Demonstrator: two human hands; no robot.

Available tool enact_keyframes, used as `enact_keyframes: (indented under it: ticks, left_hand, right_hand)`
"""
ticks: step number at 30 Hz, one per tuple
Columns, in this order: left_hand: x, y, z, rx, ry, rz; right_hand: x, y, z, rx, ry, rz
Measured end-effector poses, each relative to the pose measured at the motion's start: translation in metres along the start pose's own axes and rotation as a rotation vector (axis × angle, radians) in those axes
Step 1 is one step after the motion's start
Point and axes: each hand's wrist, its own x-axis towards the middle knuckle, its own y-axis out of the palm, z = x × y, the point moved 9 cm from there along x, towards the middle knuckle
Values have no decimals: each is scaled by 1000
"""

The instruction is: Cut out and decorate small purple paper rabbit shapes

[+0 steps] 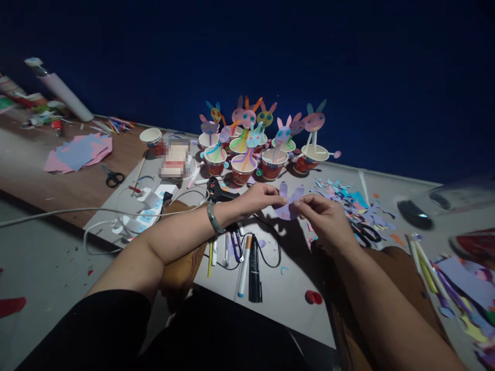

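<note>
A lilac paper bunny head with two upright ears is pinched between both hands above the table. My left hand, with a bangle on its wrist, grips it at its left side by one ear. At the other side, the fingertips of my right hand close on it near the second ear. Just behind stand several paper cups with paper animal heads on strips rising out of them. A black glue gun lies beyond my left wrist. Beneath the hands are a black marker and a white marker.
Paper scraps and black scissors lie to the right. A white power strip with cables sits at left, near small scissors and pink and blue paper sheets. A red cap rests near the front edge.
</note>
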Motion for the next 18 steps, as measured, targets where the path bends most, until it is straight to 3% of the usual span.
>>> enact_keyframes:
  ticks: [11, 18]
  left_hand:
    - [1, -6, -2, 99, -18, -10]
    - [10, -16, 22, 225, -112, -56]
  right_hand:
    - [-2, 2, 5, -7, 18, -3]
    - [-1, -44, 18, 4, -115, -268]
